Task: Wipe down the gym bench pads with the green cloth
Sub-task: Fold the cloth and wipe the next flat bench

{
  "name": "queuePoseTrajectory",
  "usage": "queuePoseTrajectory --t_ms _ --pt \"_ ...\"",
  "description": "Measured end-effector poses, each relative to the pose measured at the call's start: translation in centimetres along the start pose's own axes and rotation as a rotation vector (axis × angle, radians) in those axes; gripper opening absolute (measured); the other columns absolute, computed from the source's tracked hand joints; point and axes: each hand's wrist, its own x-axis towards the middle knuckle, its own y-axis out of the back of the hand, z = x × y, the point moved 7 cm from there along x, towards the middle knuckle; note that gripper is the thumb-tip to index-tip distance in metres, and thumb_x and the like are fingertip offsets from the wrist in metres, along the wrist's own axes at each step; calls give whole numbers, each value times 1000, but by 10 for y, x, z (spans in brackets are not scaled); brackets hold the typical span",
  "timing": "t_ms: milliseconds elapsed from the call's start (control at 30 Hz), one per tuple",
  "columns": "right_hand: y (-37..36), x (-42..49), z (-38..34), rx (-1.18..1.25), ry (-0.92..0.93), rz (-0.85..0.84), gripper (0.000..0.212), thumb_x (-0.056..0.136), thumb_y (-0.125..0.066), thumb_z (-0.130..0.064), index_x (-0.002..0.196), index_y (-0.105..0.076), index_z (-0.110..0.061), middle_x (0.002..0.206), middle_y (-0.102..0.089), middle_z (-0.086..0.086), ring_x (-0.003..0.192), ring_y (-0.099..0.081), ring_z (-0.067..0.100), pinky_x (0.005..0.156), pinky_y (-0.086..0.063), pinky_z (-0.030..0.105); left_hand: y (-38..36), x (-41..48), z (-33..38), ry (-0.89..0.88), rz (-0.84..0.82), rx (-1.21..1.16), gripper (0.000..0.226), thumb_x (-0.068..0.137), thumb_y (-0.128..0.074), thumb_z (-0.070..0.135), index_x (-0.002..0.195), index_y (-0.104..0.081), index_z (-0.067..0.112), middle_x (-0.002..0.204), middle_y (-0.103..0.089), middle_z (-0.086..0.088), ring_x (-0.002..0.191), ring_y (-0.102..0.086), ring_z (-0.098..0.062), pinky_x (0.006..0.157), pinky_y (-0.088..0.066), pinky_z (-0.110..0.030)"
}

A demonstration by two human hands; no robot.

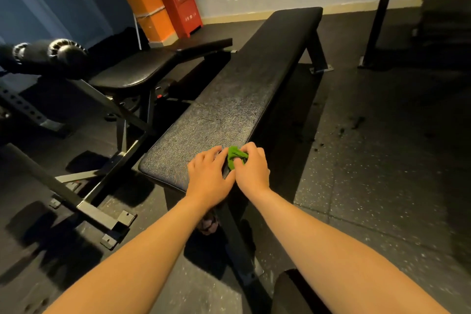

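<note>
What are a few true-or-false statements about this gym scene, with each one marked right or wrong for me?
1. The green cloth lies bunched at the near end of the flat bench pad. True.
2. The left hand alone grips the cloth. False: the right hand grips it, and the left hand lies beside it on the pad.
3. The tall cabinet at the back is blue. False: the cabinet is red.
4. A second padded bench stands to the left of the flat one. True.
</note>
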Motion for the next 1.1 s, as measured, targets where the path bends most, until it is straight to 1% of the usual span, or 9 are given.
queuePoseTrajectory --t_ms 67,167,300,367,467,667,800,967,1100 --pt "2 17 -2 -1 -31 40 10 95 -56 -18 98 -51 -27 111 -47 -4 88 -55 18 82 -30 33 -5 18 0 -1 -30 18 63 96 -43 58 152 -38 30 159 -33 7 141 -29 -24 112 -23 -44" --pt "4 38 -2 -23 -65 95 11 96 -56 -19 95 -51 -28 110 -48 -5 92 -58 20 80 -35 32 -10 39 -1 9 -57 -14 62 97 -46 57 153 -36 31 161 -29 7 143 -25 -23 113 -22 -45" --pt "12 62 2 -51 -69 168 10 96 -57 -19 94 -52 -28 108 -49 -5 88 -57 15 87 -47 38 -18 64 8 -49 -61 -22 64 97 -45 59 153 -36 31 161 -29 7 144 -24 -22 113 -20 -45" --pt "18 82 2 -53 -86 212 9 95 -58 -19 93 -54 -27 107 -50 -4 86 -57 14 81 -48 37 -20 80 15 -86 -60 -30 63 97 -44 59 153 -35 32 161 -29 7 144 -24 -22 114 -20 -45" --pt "26 110 2 -47 -126 258 11 94 -59 -18 88 -55 -27 105 -53 -2 82 -57 16 70 -43 33 -22 100 26 -114 -78 -59 63 96 -45 57 153 -34 32 161 -28 6 145 -24 -24 114 -20 -47" --pt "37 158 8 -41 -175 344 14 92 -59 -17 83 -53 -26 100 -57 0 80 -57 18 75 -53 41 -30 145 36 -152 -99 -69 68 94 -48 56 154 -32 28 162 -27 3 145 -22 -26 115 -18 -49" --pt "43 194 10 -7 -217 319 16 89 -61 -12 81 -54 -25 99 -58 4 82 -59 22 72 -55 44 -36 180 44 -175 -111 -118 63 92 -49 56 149 -36 31 162 -27 5 144 -20 -27 114 -15 -52" --pt "55 235 16 22 -260 340 15 85 -62 -9 79 -54 -20 96 -60 8 84 -60 26 70 -52 44 -49 211 52 -178 -67 -152 70 90 -45 60 151 -33 30 161 -26 6 140 -22 -26 113 -15 -50" --pt "60 262 16 21 -303 362 12 84 -58 -9 85 -51 -19 103 -57 12 86 -58 29 69 -52 45 -53 213 55 -195 -36 -140 74 88 -44 58 153 -31 26 162 -25 5 138 -22 -26 112 -15 -48"
